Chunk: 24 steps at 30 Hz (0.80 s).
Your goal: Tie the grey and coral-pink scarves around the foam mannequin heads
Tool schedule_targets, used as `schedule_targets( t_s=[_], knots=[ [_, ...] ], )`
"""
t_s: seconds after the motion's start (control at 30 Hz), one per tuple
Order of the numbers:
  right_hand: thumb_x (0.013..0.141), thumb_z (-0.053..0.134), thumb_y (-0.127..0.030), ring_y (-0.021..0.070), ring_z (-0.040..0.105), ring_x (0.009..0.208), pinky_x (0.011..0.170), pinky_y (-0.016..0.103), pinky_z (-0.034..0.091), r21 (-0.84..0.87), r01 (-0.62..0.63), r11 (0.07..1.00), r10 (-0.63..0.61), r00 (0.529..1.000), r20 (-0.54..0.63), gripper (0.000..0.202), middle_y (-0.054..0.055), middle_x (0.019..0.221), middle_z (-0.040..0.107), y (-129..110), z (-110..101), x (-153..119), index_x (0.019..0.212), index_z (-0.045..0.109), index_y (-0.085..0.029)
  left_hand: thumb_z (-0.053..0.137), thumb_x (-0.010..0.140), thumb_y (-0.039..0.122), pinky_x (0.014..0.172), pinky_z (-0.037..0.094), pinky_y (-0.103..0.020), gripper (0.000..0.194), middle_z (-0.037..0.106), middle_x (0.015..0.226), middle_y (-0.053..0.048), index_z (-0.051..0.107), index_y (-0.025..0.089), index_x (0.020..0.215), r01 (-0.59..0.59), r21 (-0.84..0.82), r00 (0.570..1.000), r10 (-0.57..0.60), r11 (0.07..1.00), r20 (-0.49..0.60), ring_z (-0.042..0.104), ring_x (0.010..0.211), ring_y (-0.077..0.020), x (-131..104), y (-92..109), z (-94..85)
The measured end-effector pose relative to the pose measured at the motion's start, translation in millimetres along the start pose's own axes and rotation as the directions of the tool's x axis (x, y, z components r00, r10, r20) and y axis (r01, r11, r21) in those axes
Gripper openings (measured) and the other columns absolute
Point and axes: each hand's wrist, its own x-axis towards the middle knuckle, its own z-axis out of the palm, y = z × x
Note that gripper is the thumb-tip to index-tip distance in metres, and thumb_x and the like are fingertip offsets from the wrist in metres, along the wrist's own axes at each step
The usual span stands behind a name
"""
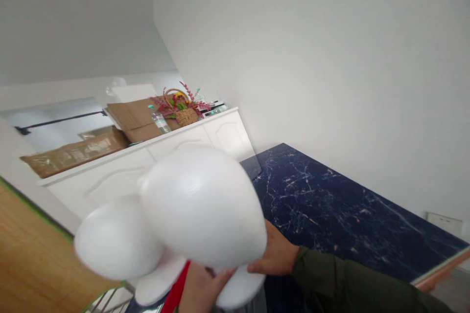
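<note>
right arm: dark olive-green long sleeve (pixel 352 279), cuff at wrist | hands: bare, no gloves

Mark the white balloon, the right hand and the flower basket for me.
white balloon (pixel 203 203): head view, middle of the larger rounded lobe.
right hand (pixel 275 254): head view, back of the hand beside the balloon.
flower basket (pixel 186 116): head view, woven front of the basket on the white cabinet.

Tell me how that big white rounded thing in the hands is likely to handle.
The white rounded object looks smooth and matte, like foam or a soft shell, so probably light for its bulk. The right hand and left hand grip only its lower edge, which suggests little weight. Its curved lobes would likely roll or rock if set down.
</note>
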Motion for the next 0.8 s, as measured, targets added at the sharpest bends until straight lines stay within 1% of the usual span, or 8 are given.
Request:
schedule_targets(
  t_s=[0.07, 0.13, 0.23, 0.33, 0.47, 0.6, 0.7, 0.8],
  knots=[
    [0.059, 0.065, -0.047, 0.0221, 0.046, 0.109, 0.095, 0.038, 0.033, 0.084, -0.079, 0.993, 0.087, 0.991, -0.105, 0.074, 0.009, 0.117, 0.051, 12, -7, 5, 0.122, 0.040, -0.018, 0.053, 0.071, 0.045, 0.090, 0.040, -0.044, 0.061, 0.051, 0.117, -0.011, 0.039, 0.015, 0.122, -0.109, -0.060, 0.990, 0.113, 0.992, 0.078, 0.045, 0.110, -0.0278, 32, 1, 29.4],
    [0.055, 0.069, -0.044, 0.0216, 0.050, 0.104, 0.092, 0.038, 0.037, 0.119, -0.157, 0.980, 0.181, 0.957, -0.227, 0.073, 0.008, 0.113, 0.054, 25, -15, 9, 0.118, 0.043, -0.018, 0.041, 0.079, 0.039, 0.096, 0.034, -0.044, 0.056, 0.043, 0.126, -0.013, 0.029, 0.013, 0.128, -0.219, -0.117, 0.963, 0.234, 0.969, 0.135, 0.038, 0.118, -0.0253, 58, 2, 52.4],
    [0.048, 0.073, -0.041, 0.0239, 0.050, 0.103, 0.091, 0.039, 0.038, 0.011, -0.229, 0.973, 0.214, 0.890, -0.402, 0.075, 0.010, 0.112, 0.055, 46, -30, 14, 0.113, 0.046, -0.017, 0.036, 0.082, 0.035, 0.100, 0.029, -0.042, 0.053, 0.036, 0.133, -0.010, 0.024, 0.016, 0.130, -0.294, -0.084, 0.939, 0.304, 0.952, 0.163, 0.031, 0.123, -0.0224, 78, -8, 70.1],
    [0.046, 0.073, -0.040, 0.0252, 0.050, 0.102, 0.089, 0.039, 0.039, -0.144, -0.310, 0.940, 0.201, 0.843, -0.499, 0.073, 0.010, 0.110, 0.056, 66, -43, 18, 0.111, 0.048, -0.017, 0.039, 0.080, 0.039, 0.099, 0.029, -0.044, 0.056, 0.038, 0.131, -0.012, 0.028, 0.014, 0.128, -0.243, 0.105, 0.965, 0.229, 0.964, 0.130, 0.033, 0.121, -0.0242, 76, -33, 72.2],
    [0.050, 0.069, -0.042, 0.0254, 0.052, 0.099, 0.086, 0.039, 0.041, -0.257, -0.487, 0.835, 0.282, 0.779, -0.561, 0.067, 0.009, 0.106, 0.057, 89, -50, 18, 0.109, 0.050, -0.017, 0.042, 0.074, 0.048, 0.097, 0.030, -0.041, 0.064, 0.045, 0.124, -0.017, 0.036, 0.007, 0.123, -0.066, 0.372, 0.995, 0.036, 0.926, 0.088, 0.040, 0.116, -0.0266, 61, -62, 60.2],
    [0.050, 0.067, -0.043, 0.0276, 0.049, 0.103, 0.088, 0.040, 0.037, -0.295, -0.590, 0.752, 0.357, 0.740, -0.570, 0.066, 0.012, 0.107, 0.056, 100, -45, 16, 0.107, 0.050, -0.016, 0.044, 0.069, 0.055, 0.090, 0.037, -0.038, 0.071, 0.052, 0.114, -0.019, 0.042, 0.004, 0.118, 0.108, 0.471, 0.965, -0.206, 0.875, 0.160, 0.048, 0.106, -0.0278, 50, -67, 47.3],
    [0.049, 0.067, -0.043, 0.0288, 0.044, 0.108, 0.093, 0.042, 0.031, -0.281, -0.621, 0.732, 0.387, 0.718, -0.579, 0.064, 0.011, 0.110, 0.054, 99, -41, 13, 0.105, 0.049, -0.018, 0.047, 0.067, 0.052, 0.080, 0.042, -0.040, 0.054, 0.059, 0.100, -0.017, 0.055, 0.010, 0.100, 0.126, 0.487, 0.933, -0.271, 0.864, 0.238, 0.055, 0.094, -0.0304, 46, -66, 46.3],
    [0.044, 0.069, -0.044, 0.0305, 0.039, 0.111, 0.096, 0.044, 0.025, -0.243, -0.651, 0.719, 0.400, 0.674, -0.621, 0.071, 0.012, 0.110, 0.050, 92, -39, 7, 0.106, 0.047, -0.016, 0.044, 0.072, 0.038, 0.068, 0.043, -0.041, 0.025, 0.061, 0.082, -0.014, 0.058, 0.017, 0.076, 0.073, 0.467, 0.950, -0.205, 0.881, 0.237, 0.058, 0.082, -0.0308, 44, -71, 50.9]
  ],
)
